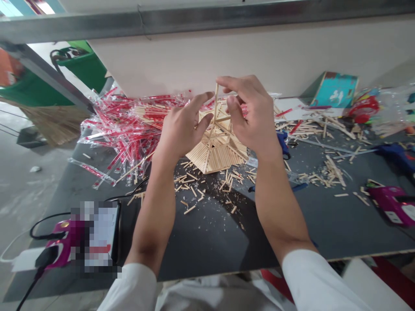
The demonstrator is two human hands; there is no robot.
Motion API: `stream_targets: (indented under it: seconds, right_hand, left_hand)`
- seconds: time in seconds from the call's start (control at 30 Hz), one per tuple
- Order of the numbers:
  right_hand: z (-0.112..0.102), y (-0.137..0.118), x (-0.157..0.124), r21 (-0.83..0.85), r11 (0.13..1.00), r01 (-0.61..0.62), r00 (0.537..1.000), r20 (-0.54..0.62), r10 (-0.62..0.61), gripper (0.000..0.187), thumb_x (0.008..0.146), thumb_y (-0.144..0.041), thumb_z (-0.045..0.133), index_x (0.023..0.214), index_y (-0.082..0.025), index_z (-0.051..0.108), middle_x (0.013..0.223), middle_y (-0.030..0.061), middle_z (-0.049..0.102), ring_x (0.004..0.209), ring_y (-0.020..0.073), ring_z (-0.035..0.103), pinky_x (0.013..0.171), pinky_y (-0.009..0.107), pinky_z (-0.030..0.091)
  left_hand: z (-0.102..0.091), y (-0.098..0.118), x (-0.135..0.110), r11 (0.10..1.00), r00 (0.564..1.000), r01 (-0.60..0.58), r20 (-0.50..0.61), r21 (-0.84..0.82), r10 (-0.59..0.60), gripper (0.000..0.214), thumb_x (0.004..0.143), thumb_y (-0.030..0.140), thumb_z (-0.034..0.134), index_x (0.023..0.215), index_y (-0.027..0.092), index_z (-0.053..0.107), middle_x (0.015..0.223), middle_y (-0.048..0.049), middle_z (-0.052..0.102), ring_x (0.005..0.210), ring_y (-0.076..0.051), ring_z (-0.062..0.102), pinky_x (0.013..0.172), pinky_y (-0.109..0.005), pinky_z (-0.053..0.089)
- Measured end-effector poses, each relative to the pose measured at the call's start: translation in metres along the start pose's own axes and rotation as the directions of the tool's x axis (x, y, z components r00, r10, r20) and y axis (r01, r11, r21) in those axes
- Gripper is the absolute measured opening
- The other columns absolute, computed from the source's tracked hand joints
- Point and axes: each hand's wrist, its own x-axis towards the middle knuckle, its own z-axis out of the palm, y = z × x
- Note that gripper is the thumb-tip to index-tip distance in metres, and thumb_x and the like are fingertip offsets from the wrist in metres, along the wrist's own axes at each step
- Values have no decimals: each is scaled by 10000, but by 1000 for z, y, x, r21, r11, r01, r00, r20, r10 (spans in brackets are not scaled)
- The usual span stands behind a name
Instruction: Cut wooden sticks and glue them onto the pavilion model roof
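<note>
A hexagonal model (223, 160) built from thin wooden sticks stands on the dark table, with a sloping, roof-like lower tier and a smaller frame above. One wooden stick (216, 103) rises upright from its upper part. To the left of this stick is my left hand (183, 125), thumb and index finger apart, fingertips close to it. My right hand (251, 110) is on the other side, its index fingertip at the stick's top and its thumb held away. Whether that fingertip presses on the stick is hard to tell. Both hands hide parts of the model's sides.
Red-and-clear wrapped sticks (119, 138) are heaped at the left. Cut stick pieces (228, 181) litter the table. Blue glue guns (283, 146) lie at right. A phone (105, 229) and purple power strip (63, 242) lie front left; another purple power strip (391, 205) is at right.
</note>
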Motion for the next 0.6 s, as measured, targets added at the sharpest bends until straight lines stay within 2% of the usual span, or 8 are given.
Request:
stream_targets:
  seconds: [0.23, 0.4, 0.6]
  right_hand:
    - [1, 5, -1, 14, 1000, 2, 1000, -30, -2, 498, 1074, -559, 319, 1521, -418, 488, 1367, 87, 648, 1212, 271, 663, 942, 429, 624]
    - [3, 6, -1, -5, 1000, 14, 1000, -27, -14, 484, 1081, -544, 318, 1509, -414, 500, 1333, 95, 657, 1212, 262, 661, 936, 420, 624]
    - [3, 3, 0, 3, 1000, 9, 1000, -14, -9, 473, 1078, -546, 328, 1464, -407, 564, 1281, 92, 663, 1147, 261, 676, 942, 439, 625]
  left_hand:
    - [1, 2, -1, 1000, 1000, 3, 11, -12, -3, 445, 1041, 356, 544, 1475, 259, 531, 970, -57, 721, 966, -242, 717, 965, -383, 532]
    - [0, 3, -1, 1000, 1000, -10, 6, 14, 10, 446, 1032, 382, 541, 1458, 254, 561, 960, -59, 752, 905, -224, 715, 884, -336, 540]
    - [-1, 2, 0, 1000, 1000, -9, 6, 19, 8, 458, 1024, 379, 539, 1462, 246, 562, 942, -60, 760, 840, -216, 706, 851, -333, 535]
